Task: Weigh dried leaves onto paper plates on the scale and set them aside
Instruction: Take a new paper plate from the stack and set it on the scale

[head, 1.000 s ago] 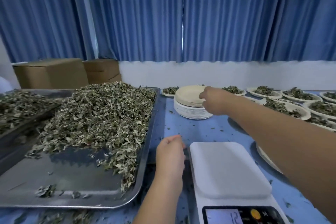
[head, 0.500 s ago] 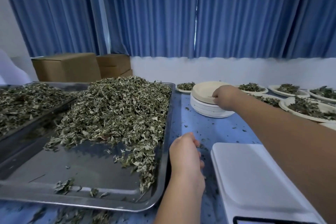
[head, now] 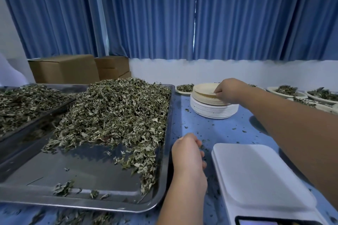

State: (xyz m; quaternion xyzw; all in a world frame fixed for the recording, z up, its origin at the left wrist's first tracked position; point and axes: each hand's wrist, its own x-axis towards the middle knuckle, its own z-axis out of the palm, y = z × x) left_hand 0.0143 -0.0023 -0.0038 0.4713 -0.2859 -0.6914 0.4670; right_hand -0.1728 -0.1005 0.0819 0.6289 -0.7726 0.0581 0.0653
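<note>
Our right hand pinches the top paper plate, round and tilted on the stack, far back on the tabletop. Our left hand curls beside the scale — fingertips hidden, grip unclear, display cut off.

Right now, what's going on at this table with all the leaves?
A person is portioning out dried leaves from a metal tray. Their right hand pinches the edge of the top paper plate on a stack, lifting it slightly. The left hand waits, curled, between the tray and the scale, which has nothing on it yet. Filled plates sit along the far right.
</note>
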